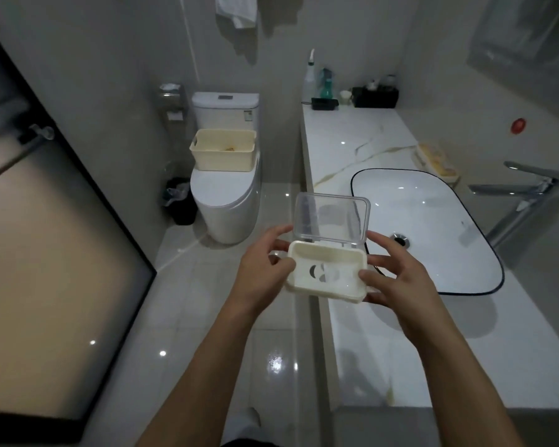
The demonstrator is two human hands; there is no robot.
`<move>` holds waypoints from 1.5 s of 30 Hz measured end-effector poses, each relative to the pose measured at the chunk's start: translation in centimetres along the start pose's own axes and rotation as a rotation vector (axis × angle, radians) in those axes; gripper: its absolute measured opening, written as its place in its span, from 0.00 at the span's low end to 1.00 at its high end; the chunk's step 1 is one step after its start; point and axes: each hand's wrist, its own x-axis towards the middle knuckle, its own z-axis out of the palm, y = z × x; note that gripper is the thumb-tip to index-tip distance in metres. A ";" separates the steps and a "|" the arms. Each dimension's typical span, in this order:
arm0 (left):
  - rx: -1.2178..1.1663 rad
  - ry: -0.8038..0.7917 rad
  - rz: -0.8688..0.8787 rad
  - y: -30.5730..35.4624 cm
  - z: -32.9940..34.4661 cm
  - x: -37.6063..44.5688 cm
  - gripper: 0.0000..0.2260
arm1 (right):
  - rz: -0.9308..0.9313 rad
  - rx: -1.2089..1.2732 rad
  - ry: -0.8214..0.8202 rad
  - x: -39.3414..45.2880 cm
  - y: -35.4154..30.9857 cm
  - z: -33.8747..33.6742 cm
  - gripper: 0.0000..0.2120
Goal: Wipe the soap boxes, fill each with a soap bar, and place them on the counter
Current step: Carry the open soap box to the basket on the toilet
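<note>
A cream soap box with a clear hinged lid standing open hangs in the air at the counter's front edge. It holds no soap; cut-outs show in its floor. My left hand grips its left end, thumb on the rim. My right hand grips its right end. At the far right of the marble counter, behind the sink, lie closed soap boxes with yellowish bars inside. A cream basket sits on the toilet lid.
A white basin with a black rim and a chrome tap take up the counter's middle. Bottles and a black tray stand at the far end. A toilet and a black bin are left; a glass door nearer left.
</note>
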 end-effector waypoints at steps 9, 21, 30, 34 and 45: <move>0.025 -0.113 -0.022 -2.2 -6.7 11.7 0.29 | 0.042 -0.021 0.091 9.3 -0.8 7.8 0.31; 0.000 0.052 -0.065 -6.0 -13.7 23.4 0.29 | 0.012 -0.045 -0.080 24.5 -1.3 16.3 0.29; 0.029 0.242 -0.132 -7.1 -18.6 36.9 0.26 | 0.030 -0.018 -0.253 41.7 -2.5 22.9 0.30; 0.028 0.306 -0.157 -7.0 -20.0 43.4 0.25 | 0.025 -0.032 -0.306 49.3 -4.1 25.1 0.30; 0.032 0.323 -0.215 -10.9 -23.4 55.9 0.26 | 0.085 -0.069 -0.329 62.0 -3.3 30.1 0.30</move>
